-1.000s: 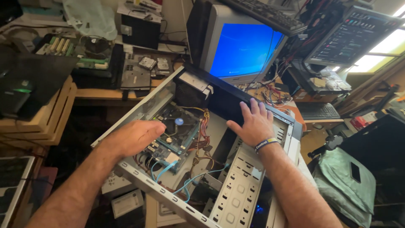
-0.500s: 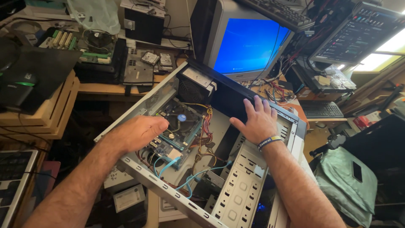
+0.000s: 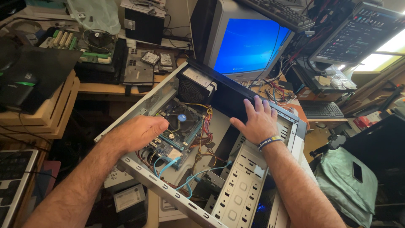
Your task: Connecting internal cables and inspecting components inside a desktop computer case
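Computer case (image 3: 236,198) open; right hand (image 3: 257,122) on its edge.

head view | worn on head | looks steeply down, close | onto open computer case (image 3: 236,198)

Matt grey sheet-metal computer case (image 3: 236,202); glossy glass monitor (image 3: 249,44); rough wooden crates (image 3: 50,114); green cloth bag (image 3: 346,181).

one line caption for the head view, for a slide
Left hand reaches into an open computer case over the motherboard; right hand rests flat on its frame.
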